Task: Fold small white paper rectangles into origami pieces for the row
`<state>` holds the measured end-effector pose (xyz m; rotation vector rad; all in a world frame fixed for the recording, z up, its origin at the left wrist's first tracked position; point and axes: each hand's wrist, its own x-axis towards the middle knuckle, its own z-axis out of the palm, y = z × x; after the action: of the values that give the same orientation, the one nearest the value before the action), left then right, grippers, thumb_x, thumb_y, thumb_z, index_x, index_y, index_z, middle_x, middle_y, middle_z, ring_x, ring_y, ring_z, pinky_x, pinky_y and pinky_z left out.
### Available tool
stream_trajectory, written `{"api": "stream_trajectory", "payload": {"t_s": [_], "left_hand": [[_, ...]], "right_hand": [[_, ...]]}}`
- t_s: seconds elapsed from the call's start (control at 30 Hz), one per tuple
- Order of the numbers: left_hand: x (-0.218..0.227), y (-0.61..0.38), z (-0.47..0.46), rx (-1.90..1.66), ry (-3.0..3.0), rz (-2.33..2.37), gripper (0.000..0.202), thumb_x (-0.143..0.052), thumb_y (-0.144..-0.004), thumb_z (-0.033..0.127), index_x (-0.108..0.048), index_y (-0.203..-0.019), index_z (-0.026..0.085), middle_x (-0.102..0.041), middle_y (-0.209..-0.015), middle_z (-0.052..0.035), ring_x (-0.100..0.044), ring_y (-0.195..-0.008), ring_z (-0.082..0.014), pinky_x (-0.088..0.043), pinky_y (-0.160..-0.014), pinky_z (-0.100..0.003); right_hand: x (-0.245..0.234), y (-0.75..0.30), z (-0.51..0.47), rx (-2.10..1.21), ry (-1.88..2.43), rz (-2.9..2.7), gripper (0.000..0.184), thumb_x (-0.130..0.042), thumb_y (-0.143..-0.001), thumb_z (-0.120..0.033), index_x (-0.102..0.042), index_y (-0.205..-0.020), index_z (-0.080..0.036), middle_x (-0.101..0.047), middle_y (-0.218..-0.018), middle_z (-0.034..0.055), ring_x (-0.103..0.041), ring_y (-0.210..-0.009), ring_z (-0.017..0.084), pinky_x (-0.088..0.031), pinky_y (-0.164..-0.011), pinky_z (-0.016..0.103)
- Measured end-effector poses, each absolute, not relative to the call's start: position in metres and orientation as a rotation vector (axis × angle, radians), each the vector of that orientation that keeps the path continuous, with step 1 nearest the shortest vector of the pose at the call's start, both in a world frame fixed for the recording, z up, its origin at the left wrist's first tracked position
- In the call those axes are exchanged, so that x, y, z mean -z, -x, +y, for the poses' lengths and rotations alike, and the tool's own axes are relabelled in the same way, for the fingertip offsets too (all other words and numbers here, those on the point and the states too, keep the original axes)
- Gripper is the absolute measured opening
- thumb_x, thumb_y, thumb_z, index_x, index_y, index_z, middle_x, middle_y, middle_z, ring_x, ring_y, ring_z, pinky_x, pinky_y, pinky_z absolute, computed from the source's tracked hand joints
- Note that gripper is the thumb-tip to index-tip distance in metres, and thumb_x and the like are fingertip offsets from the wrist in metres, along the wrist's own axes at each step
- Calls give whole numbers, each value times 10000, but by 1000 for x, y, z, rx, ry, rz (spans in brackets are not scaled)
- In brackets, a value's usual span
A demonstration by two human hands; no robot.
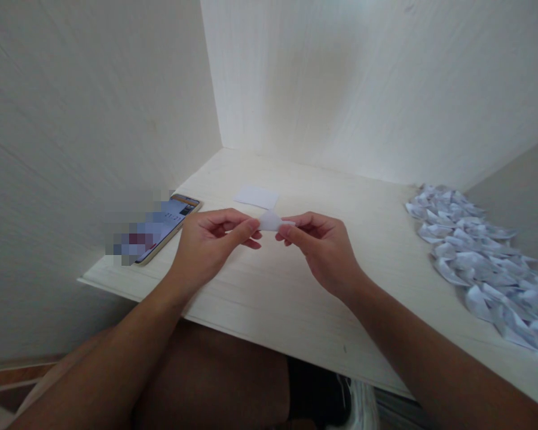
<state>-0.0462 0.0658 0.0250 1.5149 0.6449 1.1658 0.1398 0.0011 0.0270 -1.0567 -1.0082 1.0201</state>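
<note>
White folded paper (270, 221) held up over worktop (269, 292), between two bare hands. Left hand (210, 239) pinching its left end, thumb against fingers; right hand (327, 245) pinching its right end likewise. Just beyond, flat white slip (256, 196) lying on worktop. Left of left hand, phone (168, 228), screen lit and partly pixelated, near left wall (94, 119). Well to right, overlapping heap of folded white pieces (479, 257), stretching from back wall (314, 89) toward near edge.

smooth, matt paper slip (270, 221)
</note>
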Motion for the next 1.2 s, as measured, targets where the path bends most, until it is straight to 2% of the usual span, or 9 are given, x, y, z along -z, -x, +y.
{"api": "stream_trajectory", "payload": {"t_s": [0.13, 0.27, 0.53, 0.63, 0.77, 0.93, 1.07, 1.2], "left_hand": [[-20, 42, 65, -1152, -1406, 669, 67, -853, -805, 289, -830, -782, 230, -790, -760, -15, -751, -660, -168, -675, -643, -292], [-21, 38, 63, -1189, -1395, 664, 69, -856, -792, 273, -824, -791, 213, -790, -789, -15, -749, -677, -161, -675, -633, -284], [-17, 34, 67, -1225, -1416, 797, 196, -908, -715, 307, -770, -812, 207, -787, -776, -13, -759, -679, -187, -687, -717, -350], [-15, 32, 68, -1210, -1356, 771, 174, -911, -722, 285, -768, -796, 220, -781, -757, -5, -756, -671, -178, -681, -701, -332], [-15, 27, 66, -1181, -1239, 728, 133, -893, -734, 217, -761, -752, 213, -777, -735, -7, -756, -672, -172, -682, -701, -326], [-16, 24, 65, -1120, -1230, 753, 154, -885, -745, 241, -749, -799, 190, -784, -758, -24, -763, -687, -176, -686, -750, -349], [-18, 23, 67, -1033, -1171, 797, 305, -954, -658, 293, -748, -840, 162, -774, -716, -24, -748, -633, -164, -664, -682, -298], [-18, 21, 68, -1004, -1153, 861, 334, -965, -642, 315, -748, -828, 143, -774, -702, -39, -739, -595, -166, -654, -637, -287]], "right_hand": [[-27, -139, 2, -1071, 1051, -926, 210, -918, -724, -377, -788, -710, -212, -755, -687, 17, -655, -655, 129, -524, -669, 289], [-27, -138, 2, -1029, 1063, -916, 195, -920, -725, -349, -783, -720, -211, -760, -695, 17, -664, -667, 132, -522, -668, 287], [-26, -136, 2, -974, 1082, -924, 212, -897, -752, -319, -727, -726, -195, -749, -679, 5, -683, -662, 128, -546, -680, 282], [-25, -136, 2, -989, 1061, -907, 233, -908, -732, -307, -705, -767, -198, -743, -684, -12, -689, -660, 121, -553, -684, 275], [-25, -136, 3, -989, 1116, -947, 359, -954, -647, -336, -699, -867, -212, -755, -725, -19, -699, -679, 141, -576, -702, 306], [-25, -138, 2, -1009, 1147, -957, 319, -931, -671, -329, -710, -861, -197, -752, -719, -8, -693, -678, 138, -566, -694, 300], [-22, -139, 5, -1109, 1150, -858, 294, -922, -665, -288, -712, -847, -190, -739, -718, -16, -677, -663, 117, -548, -684, 281], [-19, -140, 7, -1228, 1125, -720, 296, -928, -628, -245, -704, -811, -182, -742, -748, -8, -686, -685, 112, -549, -690, 265]]}}
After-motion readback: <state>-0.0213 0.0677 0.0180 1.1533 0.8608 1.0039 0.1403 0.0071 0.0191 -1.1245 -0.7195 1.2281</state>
